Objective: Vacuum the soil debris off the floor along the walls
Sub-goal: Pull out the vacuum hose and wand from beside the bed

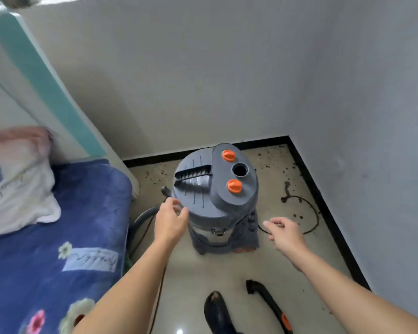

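Observation:
A grey canister vacuum (212, 203) with two orange knobs and a round port on its lid stands on the tiled floor in a room corner. Dark soil debris (273, 162) is scattered on the floor behind and to the right of it, along the black skirting. My left hand (170, 219) is at the left rim of the vacuum's lid, fingers apart, touching or almost touching it. My right hand (284, 231) hovers right of the vacuum, fingers loosely spread, holding nothing. A grey hose (143, 216) curves out at the vacuum's left side.
A bed with a blue floral blanket (58, 237) and a pillow (17, 182) fills the left. A black cable (311, 213) loops on the floor to the right. Two black nozzle attachments (217, 312) (268, 302) lie on the floor near me. White walls meet at the corner.

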